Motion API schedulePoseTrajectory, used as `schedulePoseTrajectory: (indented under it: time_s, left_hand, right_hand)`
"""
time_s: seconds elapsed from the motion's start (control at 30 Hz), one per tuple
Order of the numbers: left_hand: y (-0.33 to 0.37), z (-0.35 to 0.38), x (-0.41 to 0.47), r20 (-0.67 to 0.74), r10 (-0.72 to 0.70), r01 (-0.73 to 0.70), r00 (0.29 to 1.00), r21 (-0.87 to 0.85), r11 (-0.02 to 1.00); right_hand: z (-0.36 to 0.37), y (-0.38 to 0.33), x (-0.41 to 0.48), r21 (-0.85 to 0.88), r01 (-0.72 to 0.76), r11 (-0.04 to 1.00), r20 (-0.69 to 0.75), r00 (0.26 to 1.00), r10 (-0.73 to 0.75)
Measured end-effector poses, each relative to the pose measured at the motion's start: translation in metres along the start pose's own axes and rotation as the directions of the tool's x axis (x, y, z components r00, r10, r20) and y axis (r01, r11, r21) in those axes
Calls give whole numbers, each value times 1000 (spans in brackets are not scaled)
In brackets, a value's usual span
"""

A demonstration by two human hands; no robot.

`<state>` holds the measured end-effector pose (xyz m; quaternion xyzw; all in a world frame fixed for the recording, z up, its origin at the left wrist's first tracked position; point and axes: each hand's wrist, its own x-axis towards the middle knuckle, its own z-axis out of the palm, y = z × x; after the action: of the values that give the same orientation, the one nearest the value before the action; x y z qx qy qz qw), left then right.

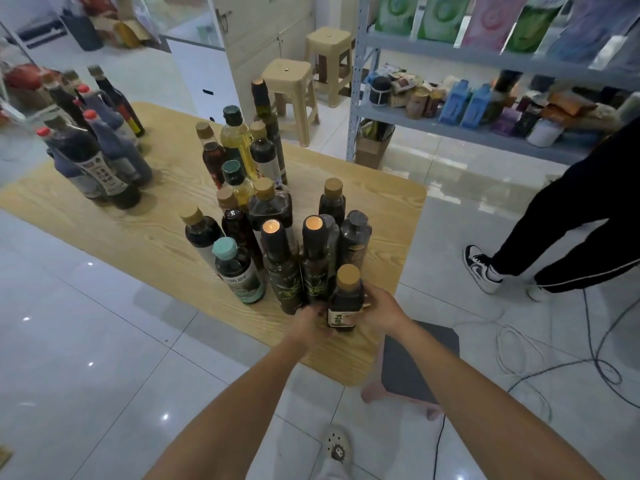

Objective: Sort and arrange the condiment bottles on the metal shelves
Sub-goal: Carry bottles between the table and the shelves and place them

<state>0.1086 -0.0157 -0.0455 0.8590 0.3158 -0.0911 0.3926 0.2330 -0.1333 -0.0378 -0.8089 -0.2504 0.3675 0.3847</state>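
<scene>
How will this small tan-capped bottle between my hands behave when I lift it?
The tan-capped bottle looks full of dark liquid, so probably heavy for its size. Its glossy body may be slippery, though the left hand and right hand both wrap it. The tall dark bottles stand close behind; a straight-up lift likely avoids tipping them.

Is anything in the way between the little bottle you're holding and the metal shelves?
Mostly bare floor lies between the small bottle and the metal shelves. Another person's legs stand before the shelves on the right.
</scene>
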Motion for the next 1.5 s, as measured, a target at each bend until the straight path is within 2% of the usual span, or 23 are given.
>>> schedulePoseTrajectory:
  time_s: [0.1, 0.2, 0.33, 0.47, 0.6, 0.7, 0.77, 0.87, 0.93, 0.97, 1.07, 1.13, 1.23, 1.5]
  left_hand:
    - [4, 2, -1, 42, -10, 15, 999, -119, 993]
    - [7, 4, -2, 152, -15, 56, 988, -272, 961]
    - [2, 5, -13, 284, -59, 190, 957, -458, 869]
    - [-8, 3, -29, 299, -69, 230, 952, -549, 803]
    - [-19, -16, -50, 244, -14, 165, 970, -614, 772]
    - [-22, -33, -67, 173, -1, 115, 985, -649, 752]
    - [-25, -42, -77, 120, -7, 88, 993, -688, 720]
    - [-30, -54, -89, 31, -37, 48, 999, -734, 677]
    - [-32, -64, -96, -25, -59, 20, 998, -750, 661]
    - [-34, -68, -98, -47, -67, 9, 997, -753, 658]
    - [-38, -81, -102, -95, -72, -24, 993, -753, 657]
    - [-38, -86, -103, -117, -81, -36, 990, -757, 653]
    - [-38, -88, -104, -135, -105, -36, 985, -762, 646]
    - [-48, -76, -103, -98, -186, 48, 978, -755, 653]
  right_hand:
    - [-2, 3, -1, 25, -18, 1000, 32, 999, 17]
    - [-2, 8, -7, 94, -95, 991, 66, 994, 89]
    - [0, 16, -20, 245, -198, 949, 153, 974, 164]
    - [-1, 8, -29, 193, -171, 966, 255, 960, 119]
    - [-5, -20, -33, 126, -97, 987, 381, 924, 42]
    - [-5, -46, -34, 203, 5, 979, 332, 940, -73]
    - [-3, -62, -32, 267, 88, 960, 247, 956, -156]
    - [4, -80, -26, 242, 186, 952, -56, 983, -177]
    - [8, -85, -16, 220, 206, 954, -207, 965, -160]
    - [9, -86, -10, 196, 208, 958, -200, 965, -168]
    - [17, -91, 3, 94, 209, 973, -33, 978, -207]
    - [22, -91, 10, 66, 217, 974, -35, 976, -215]
    - [23, -87, 10, 118, 196, 973, -69, 980, -189]
    - [14, -70, -27, 162, 246, 956, 19, 968, -252]
